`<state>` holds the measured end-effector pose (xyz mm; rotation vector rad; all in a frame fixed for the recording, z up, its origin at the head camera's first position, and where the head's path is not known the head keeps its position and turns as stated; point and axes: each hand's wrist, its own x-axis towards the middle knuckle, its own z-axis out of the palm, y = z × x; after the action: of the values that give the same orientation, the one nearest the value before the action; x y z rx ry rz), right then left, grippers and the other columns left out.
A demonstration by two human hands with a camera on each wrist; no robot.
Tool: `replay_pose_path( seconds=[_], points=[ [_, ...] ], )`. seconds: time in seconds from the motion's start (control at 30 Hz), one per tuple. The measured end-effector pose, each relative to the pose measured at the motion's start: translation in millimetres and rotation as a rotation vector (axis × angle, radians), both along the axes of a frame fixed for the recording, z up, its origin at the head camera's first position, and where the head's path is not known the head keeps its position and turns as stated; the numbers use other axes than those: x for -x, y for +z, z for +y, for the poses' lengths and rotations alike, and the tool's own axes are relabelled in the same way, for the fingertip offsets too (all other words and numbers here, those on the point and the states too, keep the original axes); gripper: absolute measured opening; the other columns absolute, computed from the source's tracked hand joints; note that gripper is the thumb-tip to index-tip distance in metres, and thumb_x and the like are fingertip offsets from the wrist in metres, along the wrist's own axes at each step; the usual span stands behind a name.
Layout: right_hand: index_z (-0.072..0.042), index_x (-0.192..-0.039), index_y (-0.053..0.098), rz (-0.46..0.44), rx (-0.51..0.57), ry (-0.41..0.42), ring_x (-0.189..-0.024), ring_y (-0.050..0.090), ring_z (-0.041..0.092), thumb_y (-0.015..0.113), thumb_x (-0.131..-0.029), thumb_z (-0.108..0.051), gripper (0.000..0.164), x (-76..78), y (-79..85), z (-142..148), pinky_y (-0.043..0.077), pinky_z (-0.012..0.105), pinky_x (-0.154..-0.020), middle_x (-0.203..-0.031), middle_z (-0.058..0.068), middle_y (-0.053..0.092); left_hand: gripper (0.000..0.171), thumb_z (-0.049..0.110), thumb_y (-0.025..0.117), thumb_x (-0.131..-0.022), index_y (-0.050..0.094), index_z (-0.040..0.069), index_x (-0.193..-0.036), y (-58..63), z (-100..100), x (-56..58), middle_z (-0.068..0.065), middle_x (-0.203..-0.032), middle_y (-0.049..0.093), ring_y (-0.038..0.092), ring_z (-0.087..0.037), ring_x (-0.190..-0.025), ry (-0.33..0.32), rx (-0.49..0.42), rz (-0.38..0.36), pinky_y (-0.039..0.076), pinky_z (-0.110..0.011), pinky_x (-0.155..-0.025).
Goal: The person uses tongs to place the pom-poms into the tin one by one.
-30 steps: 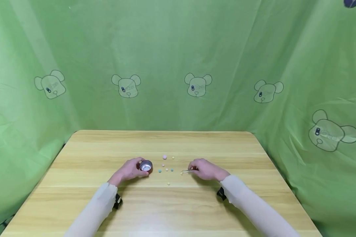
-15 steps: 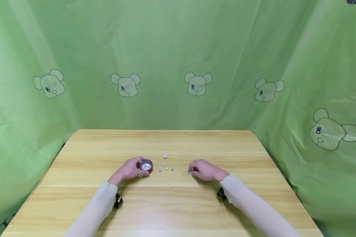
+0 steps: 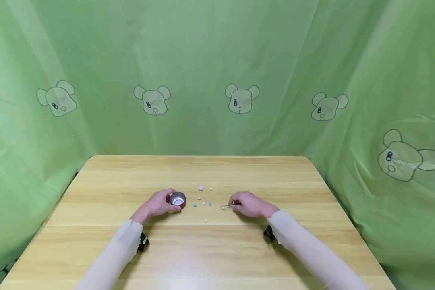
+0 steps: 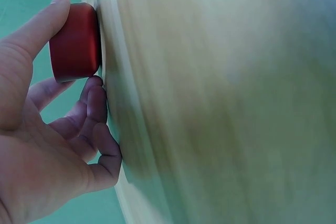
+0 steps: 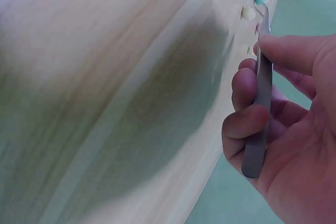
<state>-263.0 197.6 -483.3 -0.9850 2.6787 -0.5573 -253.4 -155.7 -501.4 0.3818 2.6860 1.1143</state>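
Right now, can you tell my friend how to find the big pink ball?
On the table, look between the left hand and the right hand, where little balls lie scattered. At the far side sits the big pink ball, just left of a yellow ball. It's the biggest there, clearly bigger than the small pink ball nearer you.

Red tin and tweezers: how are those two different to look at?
Shape: the red tin is short and round, while the tweezers are long and slim. Colour: the tin is red outside and silvery inside; the tweezers look grey. Grip: the left hand holds the tin, the right hand the tweezers. Each is held in just one hand.
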Motion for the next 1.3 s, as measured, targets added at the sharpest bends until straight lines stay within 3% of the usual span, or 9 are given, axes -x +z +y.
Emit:
replay_pose_path(
  seconds=[0.63, 1.3],
  points=[
    [-0.010, -0.103, 0.066, 0.002, -0.004, 0.016, -0.084, 0.054, 0.011, 0.061, -0.092, -0.011, 0.012, -0.3, -0.1, 6.5, 0.047, 0.034, -0.076, -0.092, -0.003, 0.060, 0.052, 0.027, 0.080, -0.076, 0.059, 0.013, -0.121, -1.5, 0.1, 1.5, -0.002, -0.101, 0.062, 0.056, -0.016, -0.090, 0.000, 0.011, -0.009, 0.046, -0.039, -0.084],
    [-0.012, -0.101, 0.066, 0.065, 0.008, 0.048, -0.083, 0.055, 0.010, 0.060, -0.092, -0.011, 0.011, 2.0, -3.8, 9.8, 0.048, 0.033, -0.076, -0.091, -0.005, 0.060, 0.051, 0.025, 0.080, -0.076, 0.058, 0.011, -0.121, 0.6, 0.0, 1.1, -0.003, -0.101, 0.062, 0.056, -0.017, -0.090, -0.003, 0.008, -0.016, 0.046, -0.040, -0.083]
  ],
)
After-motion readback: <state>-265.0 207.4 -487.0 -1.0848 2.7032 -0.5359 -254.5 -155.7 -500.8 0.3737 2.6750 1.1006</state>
